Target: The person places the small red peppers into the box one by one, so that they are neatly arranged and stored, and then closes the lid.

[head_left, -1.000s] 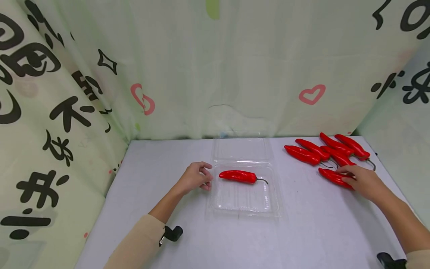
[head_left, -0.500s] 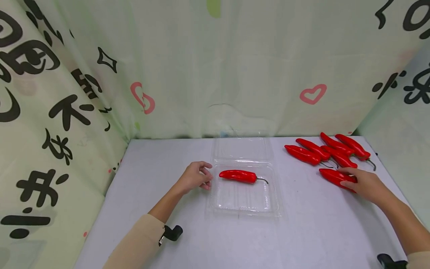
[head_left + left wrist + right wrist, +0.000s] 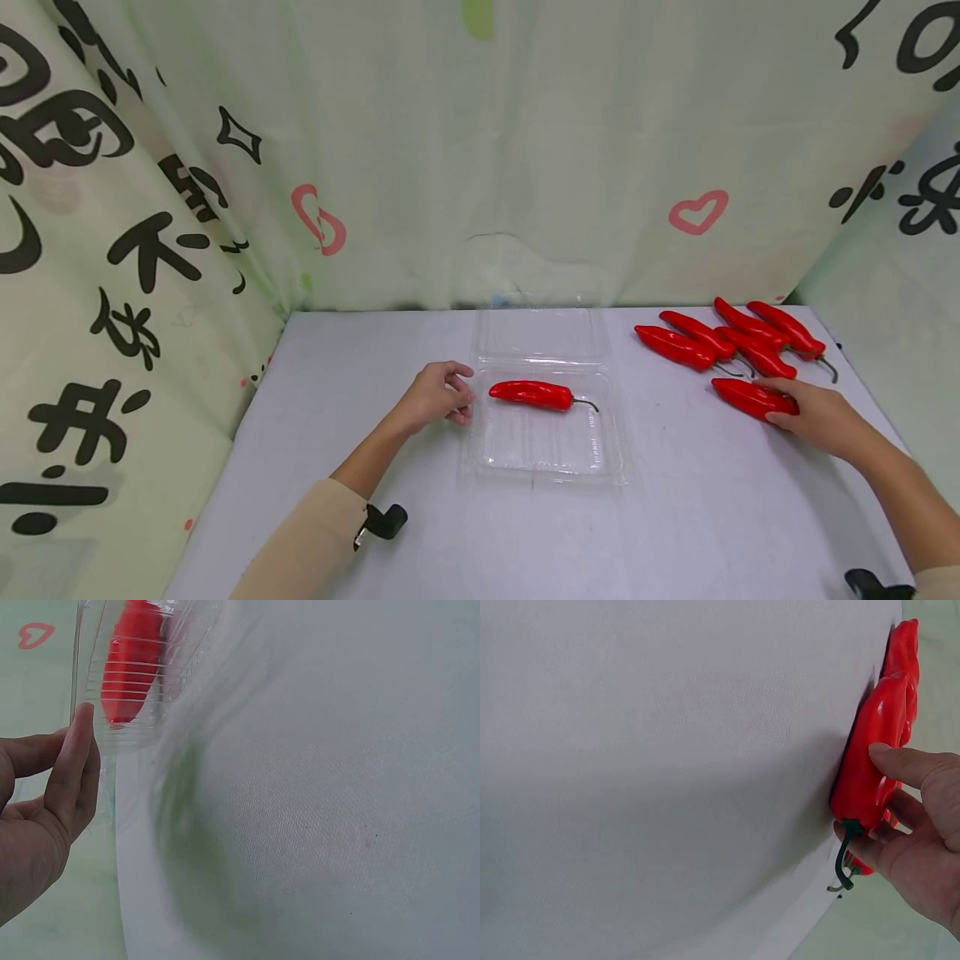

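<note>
My right hand (image 3: 817,417) holds a red chili pepper (image 3: 738,396) near its stem end, at the front of the group on the right. In the right wrist view the thumb presses one side of this pepper (image 3: 866,772), fingers lie behind it, and its green stem (image 3: 844,859) shows. My left hand (image 3: 437,396) is at the left rim of a clear plastic box (image 3: 540,454), fingers loosely bent; its fingertips touch or nearly touch the rim in the left wrist view. One red pepper (image 3: 530,394) lies crosswise in the box, its stem to the right.
Several more red peppers (image 3: 678,346) lie together at the table's back right. The box's clear lid (image 3: 540,333) is folded back toward the printed curtain (image 3: 555,167). A white cloth covers the table (image 3: 675,517). Curtains also hang at both sides.
My right hand has shifted its grip slightly on the front pepper, which stays in almost the same place. The left hand and the box have not moved.
</note>
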Action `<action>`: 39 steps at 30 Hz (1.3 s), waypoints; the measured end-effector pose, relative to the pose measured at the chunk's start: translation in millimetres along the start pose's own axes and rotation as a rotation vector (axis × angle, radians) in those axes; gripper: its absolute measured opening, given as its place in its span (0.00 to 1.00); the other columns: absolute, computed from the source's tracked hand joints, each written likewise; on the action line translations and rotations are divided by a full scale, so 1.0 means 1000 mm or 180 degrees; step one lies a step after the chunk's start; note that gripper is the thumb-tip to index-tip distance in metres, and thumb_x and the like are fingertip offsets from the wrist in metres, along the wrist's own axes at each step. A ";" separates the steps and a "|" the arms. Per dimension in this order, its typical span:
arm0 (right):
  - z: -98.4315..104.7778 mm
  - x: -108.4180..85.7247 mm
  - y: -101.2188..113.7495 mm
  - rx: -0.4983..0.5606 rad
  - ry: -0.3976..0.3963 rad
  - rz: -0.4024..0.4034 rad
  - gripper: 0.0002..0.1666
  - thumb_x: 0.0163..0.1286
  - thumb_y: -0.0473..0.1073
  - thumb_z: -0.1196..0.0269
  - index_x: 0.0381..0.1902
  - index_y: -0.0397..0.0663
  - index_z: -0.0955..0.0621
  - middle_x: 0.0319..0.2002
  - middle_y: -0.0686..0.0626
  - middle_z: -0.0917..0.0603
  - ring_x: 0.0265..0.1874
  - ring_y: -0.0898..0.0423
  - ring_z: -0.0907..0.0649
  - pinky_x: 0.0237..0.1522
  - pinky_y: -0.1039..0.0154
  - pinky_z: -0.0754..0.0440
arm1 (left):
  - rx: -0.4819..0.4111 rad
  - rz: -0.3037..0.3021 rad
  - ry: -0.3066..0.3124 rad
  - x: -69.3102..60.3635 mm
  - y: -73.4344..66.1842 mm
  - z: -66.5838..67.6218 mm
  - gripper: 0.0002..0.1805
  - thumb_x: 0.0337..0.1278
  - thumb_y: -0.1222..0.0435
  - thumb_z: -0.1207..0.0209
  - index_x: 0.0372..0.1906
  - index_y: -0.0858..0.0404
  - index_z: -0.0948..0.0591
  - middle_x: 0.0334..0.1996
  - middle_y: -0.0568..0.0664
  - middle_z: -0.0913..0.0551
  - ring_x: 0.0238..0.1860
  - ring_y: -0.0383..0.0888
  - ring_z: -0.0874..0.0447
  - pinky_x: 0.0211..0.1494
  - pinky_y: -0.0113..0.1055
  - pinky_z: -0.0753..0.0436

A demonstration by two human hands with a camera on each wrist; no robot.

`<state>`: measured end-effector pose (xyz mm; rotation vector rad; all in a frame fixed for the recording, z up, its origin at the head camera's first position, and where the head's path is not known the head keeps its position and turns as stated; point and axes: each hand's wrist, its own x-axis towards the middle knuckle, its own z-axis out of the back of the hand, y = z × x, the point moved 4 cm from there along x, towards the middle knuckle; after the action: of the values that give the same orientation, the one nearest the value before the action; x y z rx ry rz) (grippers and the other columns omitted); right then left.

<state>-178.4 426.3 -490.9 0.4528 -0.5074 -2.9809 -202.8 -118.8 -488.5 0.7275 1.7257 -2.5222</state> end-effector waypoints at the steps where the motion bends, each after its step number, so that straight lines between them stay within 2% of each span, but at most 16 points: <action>1: 0.000 0.000 0.000 -0.0005 0.0002 0.0011 0.43 0.60 0.38 0.25 0.68 0.27 0.32 0.52 0.21 0.26 0.48 0.28 0.26 0.36 0.46 0.10 | 0.0002 -0.0001 0.0000 0.000 0.000 0.000 0.23 0.65 0.74 0.36 0.64 0.69 0.24 0.38 0.58 0.18 0.26 0.45 0.13 0.33 0.34 0.10; 10: 0.000 -0.003 0.001 0.0020 0.0005 0.0043 0.43 0.60 0.39 0.26 0.68 0.28 0.32 0.54 0.20 0.27 0.49 0.26 0.27 0.38 0.43 0.10 | -0.0063 -0.0005 0.0004 0.000 0.001 0.000 0.24 0.65 0.74 0.36 0.64 0.68 0.24 0.38 0.58 0.17 0.25 0.44 0.13 0.32 0.34 0.10; 29: -0.001 -0.009 0.000 0.0158 -0.0073 0.0013 0.42 0.63 0.42 0.26 0.69 0.30 0.31 0.57 0.20 0.29 0.52 0.25 0.28 0.39 0.42 0.10 | -0.0544 -0.0057 -0.0030 -0.002 0.008 -0.001 0.24 0.65 0.75 0.36 0.65 0.69 0.23 0.38 0.58 0.17 0.25 0.44 0.12 0.33 0.33 0.10; 39: 0.006 -0.012 0.012 0.0224 -0.0113 0.0090 0.43 0.63 0.45 0.26 0.70 0.33 0.30 0.55 0.22 0.26 0.50 0.28 0.25 0.35 0.47 0.09 | -0.0595 -0.0049 -0.0025 0.000 0.010 -0.002 0.24 0.65 0.76 0.37 0.65 0.70 0.24 0.37 0.58 0.17 0.25 0.44 0.13 0.34 0.37 0.09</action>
<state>-168.5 418.9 -478.1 0.3957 -0.6183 -2.9565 -199.1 -120.8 -497.8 0.6935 1.9375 -2.3271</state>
